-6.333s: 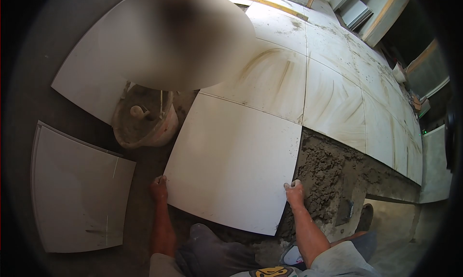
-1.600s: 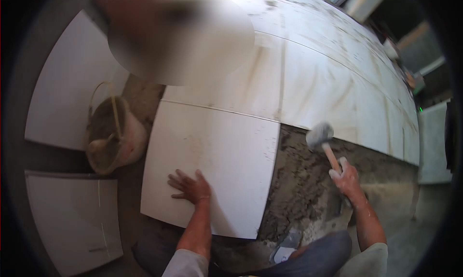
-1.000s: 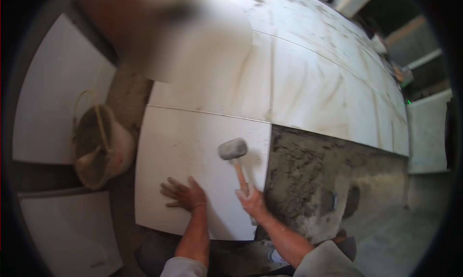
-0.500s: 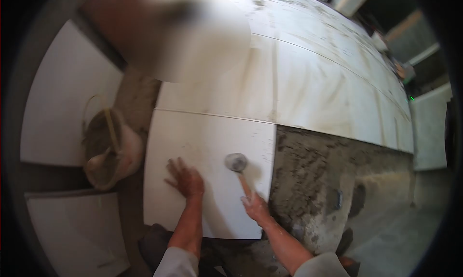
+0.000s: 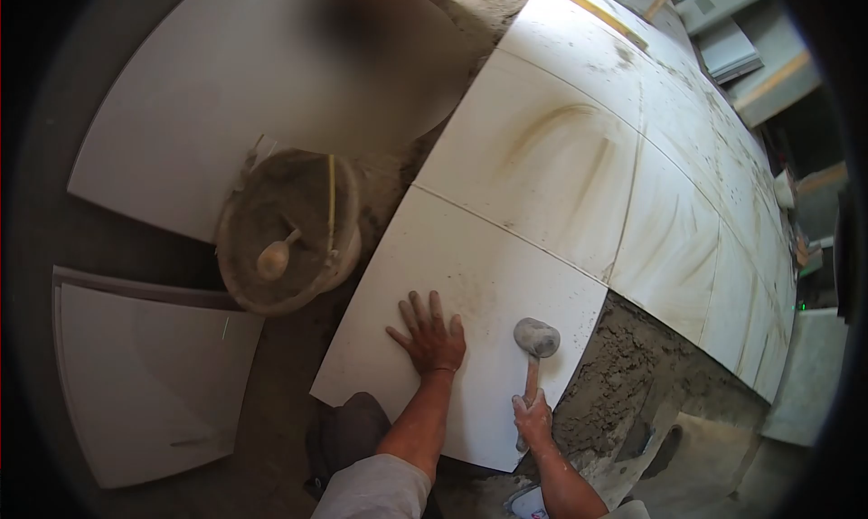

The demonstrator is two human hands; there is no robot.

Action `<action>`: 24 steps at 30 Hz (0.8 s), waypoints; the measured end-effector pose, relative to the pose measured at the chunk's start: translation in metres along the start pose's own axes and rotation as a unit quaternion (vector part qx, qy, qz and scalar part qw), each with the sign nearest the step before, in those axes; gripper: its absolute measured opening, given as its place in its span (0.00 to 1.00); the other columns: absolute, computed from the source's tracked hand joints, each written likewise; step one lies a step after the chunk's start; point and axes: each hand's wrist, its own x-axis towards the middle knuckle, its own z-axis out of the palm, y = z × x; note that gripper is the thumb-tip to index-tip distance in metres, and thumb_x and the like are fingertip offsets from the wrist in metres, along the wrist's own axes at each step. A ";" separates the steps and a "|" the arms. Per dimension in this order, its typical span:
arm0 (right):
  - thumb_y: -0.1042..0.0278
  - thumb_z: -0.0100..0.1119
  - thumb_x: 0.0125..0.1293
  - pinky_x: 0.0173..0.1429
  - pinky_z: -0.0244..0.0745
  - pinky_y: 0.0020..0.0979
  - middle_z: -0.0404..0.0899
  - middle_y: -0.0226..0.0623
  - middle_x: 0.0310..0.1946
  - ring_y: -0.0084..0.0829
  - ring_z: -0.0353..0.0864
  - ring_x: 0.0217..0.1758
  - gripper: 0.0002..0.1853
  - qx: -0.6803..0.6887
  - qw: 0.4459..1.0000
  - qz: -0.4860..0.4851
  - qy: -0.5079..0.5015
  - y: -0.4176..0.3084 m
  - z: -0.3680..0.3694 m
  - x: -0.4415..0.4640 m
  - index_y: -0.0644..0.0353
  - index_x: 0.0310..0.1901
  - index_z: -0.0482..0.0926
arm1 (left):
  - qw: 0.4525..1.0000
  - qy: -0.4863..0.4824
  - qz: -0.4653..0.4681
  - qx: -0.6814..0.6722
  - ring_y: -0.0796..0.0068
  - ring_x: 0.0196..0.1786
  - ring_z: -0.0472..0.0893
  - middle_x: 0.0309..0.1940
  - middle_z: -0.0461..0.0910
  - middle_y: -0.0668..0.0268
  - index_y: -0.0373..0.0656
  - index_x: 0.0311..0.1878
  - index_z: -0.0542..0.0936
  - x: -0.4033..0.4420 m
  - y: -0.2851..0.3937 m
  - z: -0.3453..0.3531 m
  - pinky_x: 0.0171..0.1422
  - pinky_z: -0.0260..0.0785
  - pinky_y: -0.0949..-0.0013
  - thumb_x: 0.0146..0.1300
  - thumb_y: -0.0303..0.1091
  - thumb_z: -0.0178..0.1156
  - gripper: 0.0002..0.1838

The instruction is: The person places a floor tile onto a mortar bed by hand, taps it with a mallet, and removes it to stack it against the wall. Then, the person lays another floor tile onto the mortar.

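My left hand (image 5: 431, 336) lies flat with fingers spread on a white tile (image 5: 488, 275). To its right, my right hand (image 5: 533, 418) is wrapped round the wooden handle of a rubber mallet (image 5: 537, 337). The grey mallet head is over the right part of the tile; whether it touches the surface I cannot tell. The tile's far edge lies along a row of smeared white tiles (image 5: 561, 157). Rough grey mortar (image 5: 610, 365) borders its right side.
A bucket (image 5: 289, 234) with a ladle (image 5: 273, 259) in it stands left of the tile. Loose tiles lie at upper left (image 5: 172, 112) and lower left (image 5: 154, 383). A long wooden strip (image 5: 597, 11) lies at the top. Part of the upper view is blurred.
The first frame shows both hands gripping the tile's edges; now the left lies flat on it and the right holds the mallet. Since half a second ago the view has turned, showing more of the bucket.
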 end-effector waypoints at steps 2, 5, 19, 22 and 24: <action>0.57 0.59 0.59 0.44 0.71 0.47 0.77 0.61 0.32 0.59 0.78 0.39 0.22 -0.021 1.000 -0.001 -0.014 0.003 0.001 0.002 0.69 0.43 0.67 | 1.000 -0.001 -0.008 -0.026 0.52 0.74 0.43 0.72 0.44 0.58 0.56 0.71 0.51 -0.001 -0.002 0.003 0.68 0.32 0.28 0.61 0.54 0.51 0.37; 0.59 0.59 0.60 0.39 0.73 0.45 0.77 0.56 0.28 0.53 0.79 0.32 0.20 -0.033 0.999 -0.001 0.001 0.009 0.007 0.000 0.68 0.42 0.67 | 0.997 -0.019 -0.030 -0.063 0.54 0.74 0.44 0.72 0.46 0.61 0.58 0.70 0.53 0.002 -0.006 0.003 0.68 0.30 0.29 0.61 0.55 0.50 0.35; 0.56 0.56 0.60 0.41 0.71 0.48 0.77 0.55 0.30 0.55 0.77 0.33 0.19 -0.080 0.996 -0.011 0.034 -0.002 0.009 -0.002 0.65 0.42 0.68 | 0.996 -0.015 -0.045 -0.077 0.62 0.76 0.42 0.73 0.46 0.66 0.63 0.69 0.56 0.001 -0.014 0.011 0.69 0.31 0.31 0.59 0.54 0.54 0.35; 0.52 0.55 0.61 0.44 0.71 0.50 0.77 0.57 0.30 0.58 0.78 0.37 0.21 -0.105 0.993 0.016 0.053 -0.009 0.009 -0.007 0.63 0.43 0.68 | 0.998 0.018 -0.028 -0.048 0.59 0.75 0.45 0.73 0.46 0.63 0.61 0.69 0.56 0.002 -0.006 0.005 0.68 0.33 0.31 0.59 0.51 0.55 0.35; 0.51 0.55 0.61 0.44 0.72 0.50 0.77 0.56 0.29 0.58 0.78 0.37 0.22 -0.098 0.992 0.001 0.080 -0.013 0.007 -0.007 0.63 0.44 0.68 | 0.999 -0.003 -0.022 -0.025 0.56 0.75 0.45 0.73 0.46 0.61 0.59 0.69 0.54 0.002 0.000 -0.001 0.68 0.37 0.31 0.61 0.49 0.54 0.34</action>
